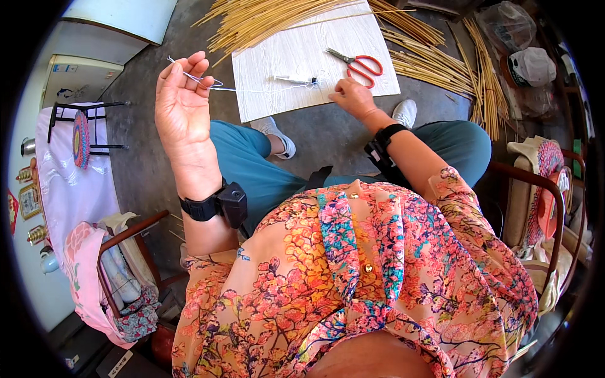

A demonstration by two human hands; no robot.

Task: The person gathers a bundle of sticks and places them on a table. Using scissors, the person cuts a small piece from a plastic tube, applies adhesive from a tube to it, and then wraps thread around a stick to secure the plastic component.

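Keeping the white thread (259, 91) lightly taut would serve well here: it runs from the raised left hand (183, 107), whose half-curled fingers hold it in a loop, across to loose strands on the pale bench (261, 63) by a slim white tube (288, 79). The right hand (353, 97) is bent inward over the bench's near edge, just beside the red-handled scissors (372, 70), and I cannot tell whether it pinches any thread; a slow, even draw, kept away from the scissors, should best avoid knots.
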